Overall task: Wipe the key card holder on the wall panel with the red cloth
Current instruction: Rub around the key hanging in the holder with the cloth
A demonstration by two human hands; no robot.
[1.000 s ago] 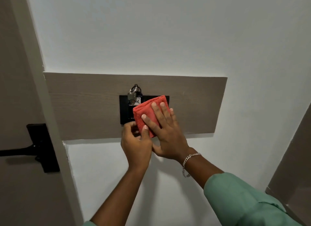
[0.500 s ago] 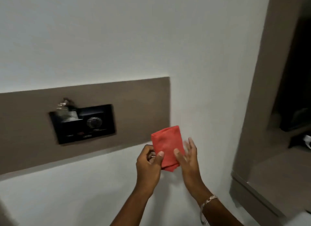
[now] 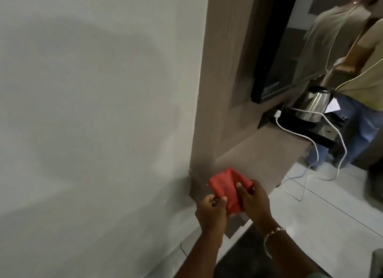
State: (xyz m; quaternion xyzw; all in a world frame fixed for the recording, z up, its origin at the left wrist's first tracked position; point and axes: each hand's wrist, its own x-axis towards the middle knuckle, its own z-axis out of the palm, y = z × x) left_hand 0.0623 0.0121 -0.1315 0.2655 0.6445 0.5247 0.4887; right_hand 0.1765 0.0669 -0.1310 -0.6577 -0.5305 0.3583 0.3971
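Observation:
The folded red cloth [image 3: 226, 188] is held between both hands low in the view, away from the wall. My left hand [image 3: 211, 212] pinches its lower left edge with thumb and fingers. My right hand [image 3: 256, 201] grips its right side, thumb on top; a metal bracelet sits on that wrist. The key card holder and its wood wall panel are out of view. A plain white wall [image 3: 93, 112] fills the left half.
A brown counter [image 3: 259, 155] juts from a wood-clad corner to the right. On it stand a steel kettle [image 3: 313, 105] on a black tray with white cables [image 3: 298, 137] trailing to the tiled floor. A dark screen [image 3: 275, 50] hangs above. Another person [image 3: 364, 74] stands at far right.
The view has swung right and down, so the card holder and panel left the frame. Both hands came off the wall with the cloth and now hold it lower.

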